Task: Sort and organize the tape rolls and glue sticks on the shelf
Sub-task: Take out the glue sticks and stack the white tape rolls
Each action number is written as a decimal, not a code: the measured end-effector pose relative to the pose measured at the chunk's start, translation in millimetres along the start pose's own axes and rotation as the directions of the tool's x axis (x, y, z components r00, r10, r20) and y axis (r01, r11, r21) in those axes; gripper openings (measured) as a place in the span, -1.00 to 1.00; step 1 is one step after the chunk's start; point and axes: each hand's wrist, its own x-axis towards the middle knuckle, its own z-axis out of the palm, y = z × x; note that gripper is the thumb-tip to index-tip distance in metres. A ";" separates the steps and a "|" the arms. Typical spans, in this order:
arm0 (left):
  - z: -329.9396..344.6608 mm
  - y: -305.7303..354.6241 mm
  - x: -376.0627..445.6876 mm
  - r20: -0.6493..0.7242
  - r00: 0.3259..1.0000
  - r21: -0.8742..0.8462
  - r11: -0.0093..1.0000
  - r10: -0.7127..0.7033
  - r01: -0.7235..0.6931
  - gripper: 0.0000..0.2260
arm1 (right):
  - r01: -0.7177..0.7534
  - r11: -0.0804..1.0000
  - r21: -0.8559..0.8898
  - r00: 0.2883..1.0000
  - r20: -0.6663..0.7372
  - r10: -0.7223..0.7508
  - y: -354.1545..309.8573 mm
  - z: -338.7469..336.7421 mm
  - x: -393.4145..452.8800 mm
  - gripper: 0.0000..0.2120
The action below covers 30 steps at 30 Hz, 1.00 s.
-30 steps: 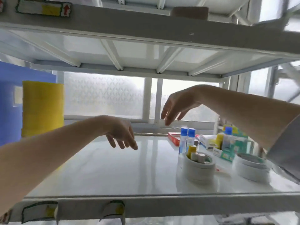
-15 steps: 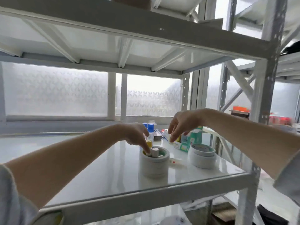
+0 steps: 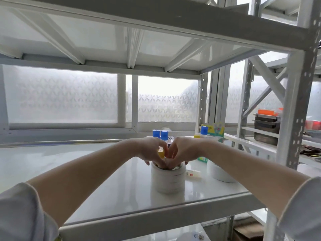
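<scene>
White metal shelf [image 3: 86,171], glossy top, frosted patterned window [image 3: 60,94] behind. Left hand [image 3: 152,152]: reaches in from the left, fingers curled down into the hollow core of a stack of white tape rolls [image 3: 168,180]; what the fingertips hold inside the core is hidden, so the grip cannot be told. A yellow-capped glue stick [image 3: 161,153] shows just behind this hand, standing in or at the core; which of the two cannot be told. Stack of white tape rolls: stands upright on the shelf near its front right part, both hands meeting over its top. Right hand [image 3: 184,150]: comes in from the right, fingers likewise bent down into the same core, thumb touching the left hand's thumb; its hold is also hidden. Two blue-capped bottles [image 3: 160,134] stand upright behind the hands. A small white item with a red mark [image 3: 192,174] lies flat just right of the stack. Second white tape roll [image 3: 220,173]: partly hidden by the right forearm. A third blue-capped bottle [image 3: 204,131] stands at the rear right beside a green and yellow box [image 3: 216,130].
</scene>
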 end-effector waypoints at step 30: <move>-17.2 49.2 96.7 -0.095 0.995 -0.075 0.996 0.037 -0.045 -0.73 | -0.283 0.958 0.045 0.949 -0.133 0.287 81.6 -27.9 24.4 -0.86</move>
